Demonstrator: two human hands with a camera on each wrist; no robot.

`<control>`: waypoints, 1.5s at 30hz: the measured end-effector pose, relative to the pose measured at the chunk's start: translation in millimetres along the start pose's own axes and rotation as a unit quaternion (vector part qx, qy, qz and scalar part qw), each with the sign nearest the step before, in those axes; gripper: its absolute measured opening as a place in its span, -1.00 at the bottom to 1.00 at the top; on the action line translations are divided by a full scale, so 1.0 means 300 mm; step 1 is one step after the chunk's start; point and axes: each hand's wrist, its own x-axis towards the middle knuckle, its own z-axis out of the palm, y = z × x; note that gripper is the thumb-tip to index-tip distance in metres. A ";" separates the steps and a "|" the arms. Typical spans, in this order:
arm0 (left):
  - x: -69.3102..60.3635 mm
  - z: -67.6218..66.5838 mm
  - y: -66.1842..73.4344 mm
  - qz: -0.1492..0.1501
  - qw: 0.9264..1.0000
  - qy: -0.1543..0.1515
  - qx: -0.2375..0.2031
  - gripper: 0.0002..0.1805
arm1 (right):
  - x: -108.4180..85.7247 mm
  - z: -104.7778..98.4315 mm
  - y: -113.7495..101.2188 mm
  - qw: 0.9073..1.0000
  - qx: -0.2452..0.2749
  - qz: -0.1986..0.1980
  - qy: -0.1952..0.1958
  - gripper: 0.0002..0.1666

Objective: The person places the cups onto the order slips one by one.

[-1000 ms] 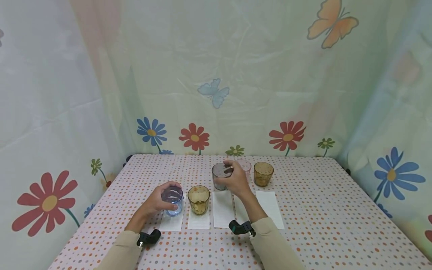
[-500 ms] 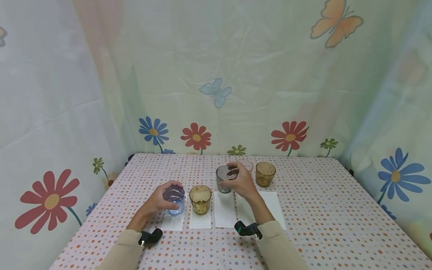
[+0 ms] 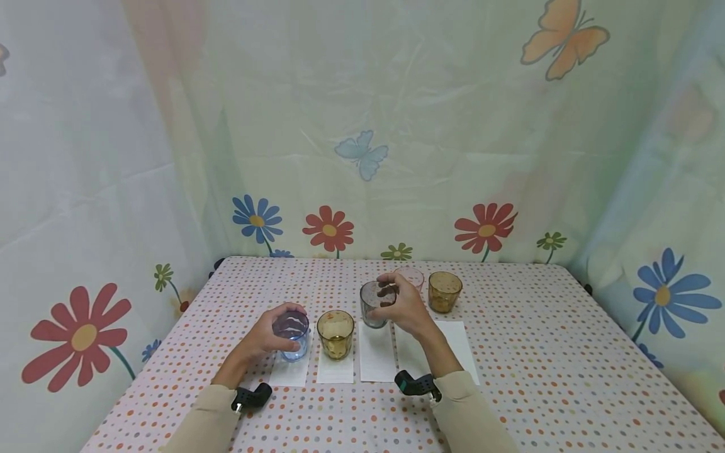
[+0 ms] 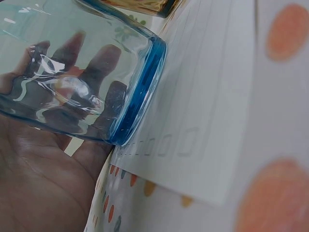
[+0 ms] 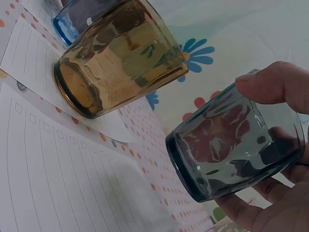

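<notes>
At one table (image 3: 538,377) are one blue glass (image 3: 294,328), two amber glasses (image 3: 336,333) (image 3: 444,292), one grey glass (image 3: 371,303), one pink glass (image 3: 413,277), at least four paper sheets (image 3: 289,375) (image 3: 334,372) (image 3: 376,360) (image 3: 460,346), two hands (image 3: 267,333) (image 3: 409,308) and two wrist cameras (image 3: 253,397) (image 3: 416,384).

Surroundings: printed curtain (image 3: 294,82), dotted tablecloth (image 3: 538,352).
We note orange b'fly (image 3: 557,41) upper R, pale blue b'fly (image 3: 362,154) nr ctr; below, blue flower (image 3: 257,220) L, red flower (image 3: 329,230) beside it, small green flower (image 3: 397,253) nr tablecloth edge.
</notes>
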 end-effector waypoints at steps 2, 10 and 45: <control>0.000 0.000 -0.001 0.000 1.000 0.000 -0.001 -0.28 | -0.002 -0.003 0.001 1.000 0.005 0.002 -0.007 -0.13; 0.002 0.000 -0.007 0.003 1.000 0.000 0.001 -0.29 | -0.004 -0.018 0.005 0.998 0.033 -0.007 -0.049 -0.12; 0.001 0.001 -0.002 -0.002 1.000 0.001 0.008 -0.27 | -0.008 -0.019 0.025 0.984 0.050 0.003 -0.169 -0.10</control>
